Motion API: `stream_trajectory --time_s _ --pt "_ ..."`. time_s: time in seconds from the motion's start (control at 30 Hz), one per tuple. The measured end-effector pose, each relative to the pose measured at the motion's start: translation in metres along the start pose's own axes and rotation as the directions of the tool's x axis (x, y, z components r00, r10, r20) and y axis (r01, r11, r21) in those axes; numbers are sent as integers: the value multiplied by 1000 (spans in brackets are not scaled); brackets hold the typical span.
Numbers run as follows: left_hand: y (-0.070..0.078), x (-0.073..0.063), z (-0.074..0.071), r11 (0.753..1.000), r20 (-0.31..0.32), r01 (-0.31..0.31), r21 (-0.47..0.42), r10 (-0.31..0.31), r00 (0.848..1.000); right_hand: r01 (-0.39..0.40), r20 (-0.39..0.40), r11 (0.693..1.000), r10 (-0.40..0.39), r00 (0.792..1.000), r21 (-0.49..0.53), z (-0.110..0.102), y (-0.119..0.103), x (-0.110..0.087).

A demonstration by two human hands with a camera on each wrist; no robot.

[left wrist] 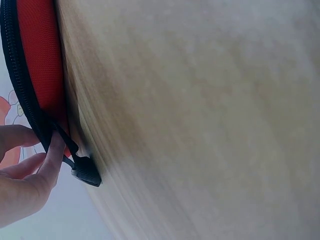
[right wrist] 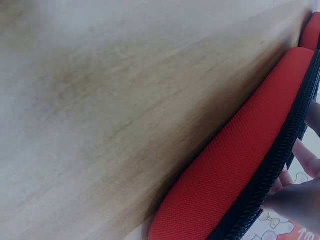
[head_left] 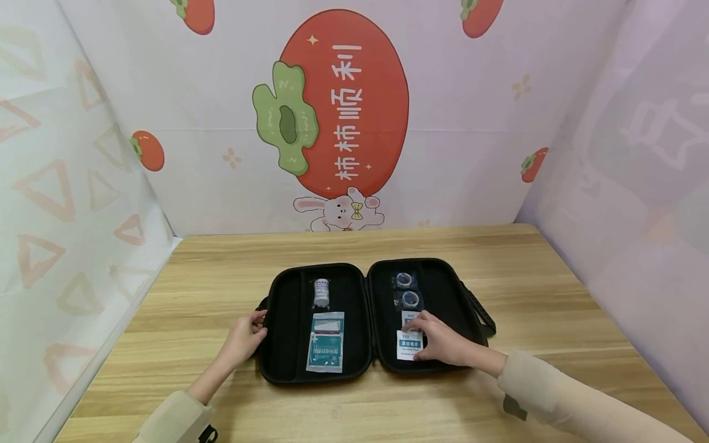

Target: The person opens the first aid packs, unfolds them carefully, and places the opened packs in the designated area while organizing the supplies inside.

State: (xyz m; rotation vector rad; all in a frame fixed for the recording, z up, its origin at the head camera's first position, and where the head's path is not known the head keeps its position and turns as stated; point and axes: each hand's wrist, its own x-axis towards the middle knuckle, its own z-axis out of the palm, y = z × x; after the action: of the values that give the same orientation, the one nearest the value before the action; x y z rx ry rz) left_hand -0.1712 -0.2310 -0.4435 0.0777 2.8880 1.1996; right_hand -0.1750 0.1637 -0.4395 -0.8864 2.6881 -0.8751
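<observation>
An open black-lined zip case lies on the table, its outside red in both wrist views. My left hand grips the case's left rim, with fingers on either side of the zipper edge beside a dark zipper pull. Over the right half, my right hand pinches a white-and-blue alcohol pad packet between thumb and fingers. A second such packet lies just behind it, partly covered. In the right wrist view, the fingers show beyond the red case wall.
Two wrapped tape rolls sit at the back of the right half. The left half holds a small white-labelled bottle and a teal-and-white packet. A strap sticks out on the right. Wooden table surrounds the case.
</observation>
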Motion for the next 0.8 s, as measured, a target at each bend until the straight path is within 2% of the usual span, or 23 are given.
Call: stream_trajectory --time_s 0.57,0.8 --pt "1 0 -1 1000 -1 2 -2 -2 1000 20 -17 979 -17 1000 204 -1 7 -4" --pt "0 0 0 1000 -8 -4 -2 4 1000 -54 -16 961 61 998 271 -9 12 -3"
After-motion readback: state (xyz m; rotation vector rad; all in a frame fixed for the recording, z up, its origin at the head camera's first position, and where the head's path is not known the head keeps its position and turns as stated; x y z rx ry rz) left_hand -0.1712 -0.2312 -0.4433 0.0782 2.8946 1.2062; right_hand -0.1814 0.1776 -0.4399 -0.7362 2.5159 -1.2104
